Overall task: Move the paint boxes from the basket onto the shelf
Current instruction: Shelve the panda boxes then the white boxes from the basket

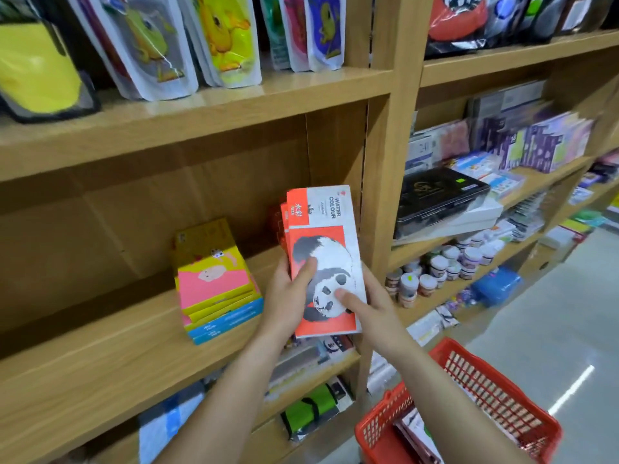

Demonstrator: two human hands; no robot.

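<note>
A stack of red-and-white water colour paint boxes (321,222) with a panda on the top one is held over the wooden shelf (100,349), near its right upright. My left hand (288,296) grips the stack's left edge, thumb on the panda. On the right edge, my right hand (371,303) holds the same stack with its thumb on top. The red plastic basket (495,390) hangs from my right forearm at the lower right, and a few items show inside it.
A stack of yellow, pink and blue boxes (214,279) lies on the same shelf to the left. Bagged toys (214,38) fill the shelf above. Small paint jars (438,272) and flat cases (442,195) crowd the bay to the right. Grey floor (552,313) lies at the right.
</note>
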